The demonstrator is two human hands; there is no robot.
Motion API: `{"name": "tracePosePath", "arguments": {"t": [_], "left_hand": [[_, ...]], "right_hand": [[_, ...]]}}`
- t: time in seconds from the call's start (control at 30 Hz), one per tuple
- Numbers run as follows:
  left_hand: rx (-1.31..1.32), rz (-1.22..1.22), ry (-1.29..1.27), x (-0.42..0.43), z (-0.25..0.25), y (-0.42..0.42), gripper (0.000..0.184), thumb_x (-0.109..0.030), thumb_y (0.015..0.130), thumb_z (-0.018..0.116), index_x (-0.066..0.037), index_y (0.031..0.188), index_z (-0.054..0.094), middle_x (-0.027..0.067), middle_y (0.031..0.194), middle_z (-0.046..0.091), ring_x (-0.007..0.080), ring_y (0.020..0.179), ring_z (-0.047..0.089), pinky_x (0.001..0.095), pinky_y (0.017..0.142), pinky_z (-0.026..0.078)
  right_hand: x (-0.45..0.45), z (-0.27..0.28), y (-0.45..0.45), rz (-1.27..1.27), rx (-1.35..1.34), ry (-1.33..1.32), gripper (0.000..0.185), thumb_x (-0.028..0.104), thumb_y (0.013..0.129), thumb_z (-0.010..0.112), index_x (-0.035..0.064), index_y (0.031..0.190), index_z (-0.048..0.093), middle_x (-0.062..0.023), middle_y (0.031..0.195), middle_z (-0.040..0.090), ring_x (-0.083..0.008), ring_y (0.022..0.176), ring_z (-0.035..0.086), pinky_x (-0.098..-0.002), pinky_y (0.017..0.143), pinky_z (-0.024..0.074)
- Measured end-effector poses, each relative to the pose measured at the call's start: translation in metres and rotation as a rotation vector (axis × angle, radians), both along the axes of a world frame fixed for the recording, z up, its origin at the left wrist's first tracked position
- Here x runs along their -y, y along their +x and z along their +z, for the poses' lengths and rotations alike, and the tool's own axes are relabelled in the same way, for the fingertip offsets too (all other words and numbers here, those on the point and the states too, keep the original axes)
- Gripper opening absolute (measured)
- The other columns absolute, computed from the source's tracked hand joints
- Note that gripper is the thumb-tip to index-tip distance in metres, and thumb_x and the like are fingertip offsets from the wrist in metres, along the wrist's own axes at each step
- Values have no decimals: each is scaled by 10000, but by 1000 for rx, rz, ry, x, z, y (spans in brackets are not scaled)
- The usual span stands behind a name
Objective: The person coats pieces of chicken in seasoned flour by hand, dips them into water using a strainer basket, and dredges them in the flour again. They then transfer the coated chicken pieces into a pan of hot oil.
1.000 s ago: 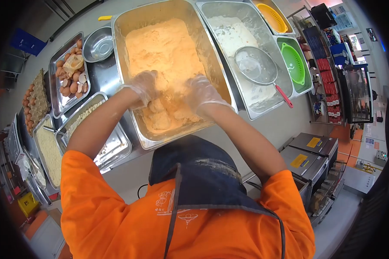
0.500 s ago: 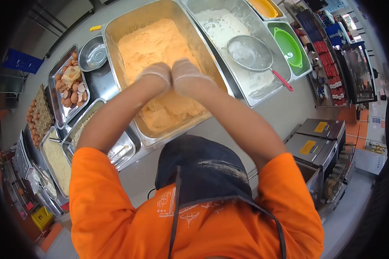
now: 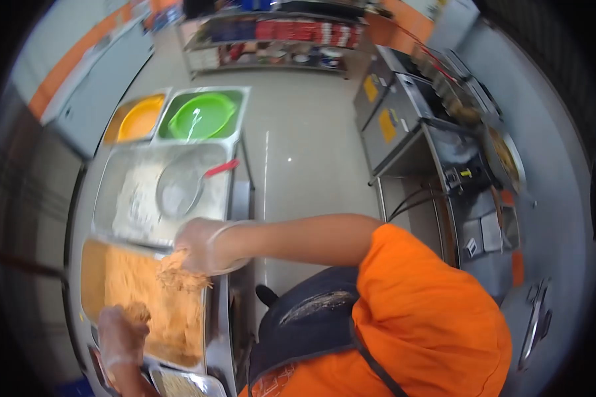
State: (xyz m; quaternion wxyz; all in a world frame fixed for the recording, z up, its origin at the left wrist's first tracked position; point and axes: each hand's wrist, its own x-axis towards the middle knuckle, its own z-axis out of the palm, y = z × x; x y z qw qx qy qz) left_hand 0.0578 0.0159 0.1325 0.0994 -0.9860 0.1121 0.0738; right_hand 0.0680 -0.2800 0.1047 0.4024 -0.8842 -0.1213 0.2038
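Observation:
A deep metal tray of orange powdery coating lies below my hands. My right hand, in a clear plastic glove, is closed on a ragged, orange-coated clump of food above the tray's upper right part. At the tray's lower left, my left hand, also gloved, has its fingers around a smaller browner clump of coated food. Motion blurs both clumps, so their exact kind is unclear. Beyond my right hand stands a tray of white flour with a red-handled sieve in it.
Past the flour, a green basket and an orange basket sit in metal pans. A pan of pale crumbs is near my left forearm. Metal fryer-like units stand across the floor to the right, with a stocked shelf behind.
My view has swung to the right. My hands, together over the orange coating before, are now apart, each with a coated clump. The right one has moved towards the flour tray.

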Motion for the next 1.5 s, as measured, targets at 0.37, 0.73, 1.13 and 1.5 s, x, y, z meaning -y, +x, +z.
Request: {"name": "tracePosePath", "arguments": {"t": [0.37, 0.73, 1.13, 1.5], "left_hand": [[253, -750, -371, 426, 68, -51, 183, -84, 702, 643, 34, 829, 584, 211, 864, 584, 405, 847, 565, 469, 766, 455], [-305, -1522, -786, 996, 56, -312, 255, -248, 793, 670, -3, 862, 657, 226, 861, 628, 381, 886, 603, 459, 792, 481], [-467, -1732, -567, 1101, 41, -417, 329, -177, 850, 605, 25, 1106, 641, 215, 1151, 637, 345, 1120, 600, 395, 945, 492], [144, -546, -914, 495, -28, -79, 243, -128, 860, 657, -12, 1072, 634, 176, 898, 630, 314, 765, 638, 379, 692, 528]], "right_hand": [[541, 173, -336, -1069, 355, -327, 272, 243, 879, 632, 9, 1000, 699, -116, 852, 712, -194, 721, 671, -349, 701, 549], [987, 58, -645, -1633, -460, -1175, 265, 209, 858, 652, -45, 924, 697, -177, 849, 705, -267, 709, 683, -377, 646, 539], [910, 126, -637, -1767, -1, -908, 162, 163, 854, 623, 6, 835, 663, -130, 758, 622, -204, 690, 576, -341, 678, 482], [559, 165, -254, -782, 201, -110, 214, 119, 856, 581, -5, 1018, 648, -7, 784, 593, -80, 711, 534, -245, 644, 453]]}}
